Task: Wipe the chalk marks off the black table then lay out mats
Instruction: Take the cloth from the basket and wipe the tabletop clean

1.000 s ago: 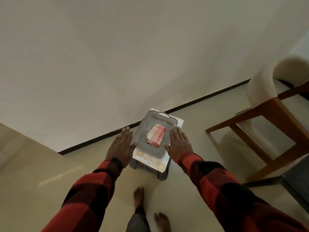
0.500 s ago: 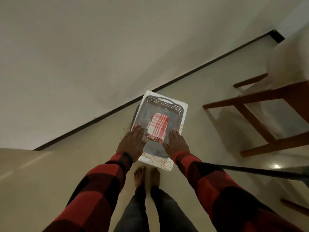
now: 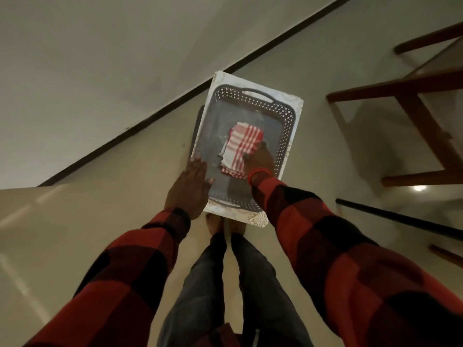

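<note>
The left hand lies flat, fingers straight, on the left rim of the grey perforated tray, which sits on white mats. In the tray, the red-checked cloth is pinched by the right hand.

A wooden chair frame stands on the pale floor near a dark skirting strip.
</note>
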